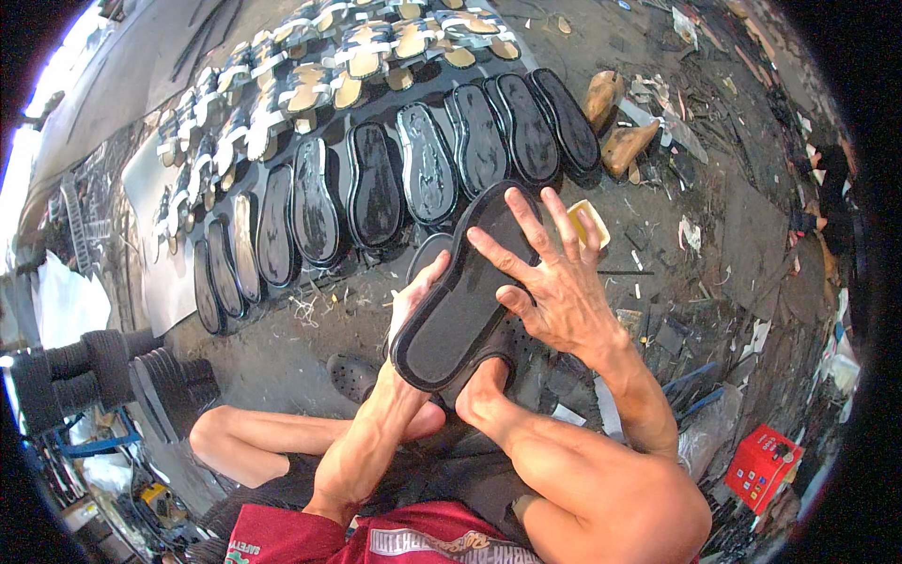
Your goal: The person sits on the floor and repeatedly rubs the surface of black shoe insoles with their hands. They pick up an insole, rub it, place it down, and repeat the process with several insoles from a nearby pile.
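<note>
My left hand (410, 305) grips a black shoe sole (451, 324) by its left edge, thumb along the side, holding it tilted over my feet. Over the sole's right side is my right hand (564, 291), with its thumb, index and middle fingers spread. A small pale yellow piece (601, 224) sits at the ring and little fingers and seems held there; its kind is unclear. Another black sole (429, 256) shows partly behind the raised one. Beyond it lies a curved row of black soles, among them a wet, shiny one (427, 160).
Many sandal uppers on pale lasts (366, 61) stand behind the row. Wooden lasts (628, 146) lie at its right end. Dark stacked soles (66, 381) are at the left, a red box (763, 468) at the lower right. Scraps litter the floor around a dark clog (351, 376).
</note>
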`<action>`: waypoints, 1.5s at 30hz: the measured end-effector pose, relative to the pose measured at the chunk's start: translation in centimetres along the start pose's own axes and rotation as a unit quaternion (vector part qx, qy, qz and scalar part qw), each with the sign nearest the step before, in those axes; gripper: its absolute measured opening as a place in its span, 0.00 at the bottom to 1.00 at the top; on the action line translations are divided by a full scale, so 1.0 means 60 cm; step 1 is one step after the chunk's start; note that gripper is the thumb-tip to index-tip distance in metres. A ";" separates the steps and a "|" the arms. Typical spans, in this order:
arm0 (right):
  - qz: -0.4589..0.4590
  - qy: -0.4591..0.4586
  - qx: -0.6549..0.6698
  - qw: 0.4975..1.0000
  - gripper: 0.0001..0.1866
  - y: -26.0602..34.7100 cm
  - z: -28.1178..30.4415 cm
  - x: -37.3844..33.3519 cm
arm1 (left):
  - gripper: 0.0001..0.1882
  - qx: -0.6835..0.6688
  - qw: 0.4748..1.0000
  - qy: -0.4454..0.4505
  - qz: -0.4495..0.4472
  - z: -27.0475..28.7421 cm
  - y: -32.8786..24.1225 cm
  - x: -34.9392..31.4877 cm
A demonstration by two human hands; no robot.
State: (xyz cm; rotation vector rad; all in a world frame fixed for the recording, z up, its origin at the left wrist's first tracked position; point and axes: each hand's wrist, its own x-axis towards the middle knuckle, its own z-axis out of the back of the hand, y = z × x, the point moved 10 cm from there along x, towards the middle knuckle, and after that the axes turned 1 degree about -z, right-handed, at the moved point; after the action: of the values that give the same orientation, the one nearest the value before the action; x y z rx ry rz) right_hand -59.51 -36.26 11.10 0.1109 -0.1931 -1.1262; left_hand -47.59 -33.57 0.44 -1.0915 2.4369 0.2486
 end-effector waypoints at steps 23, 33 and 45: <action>0.073 0.031 0.027 0.997 0.36 0.110 -0.013 -0.017 | 0.26 -0.001 0.994 -0.003 -0.110 0.001 -0.039 0.005; 0.101 0.002 0.027 0.994 0.36 0.142 -0.003 -0.029 | 0.30 -0.060 0.996 0.045 -0.049 -0.015 -0.016 0.015; -0.017 -0.123 0.238 0.963 0.40 -0.025 0.033 -0.062 | 0.40 -0.113 0.992 0.043 -0.032 -0.048 -0.029 0.015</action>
State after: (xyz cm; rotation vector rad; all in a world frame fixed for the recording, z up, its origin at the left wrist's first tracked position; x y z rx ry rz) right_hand -62.79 -33.50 12.42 0.4039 -0.6860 -1.1079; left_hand -47.78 -36.31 2.61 -1.2996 2.4895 0.4741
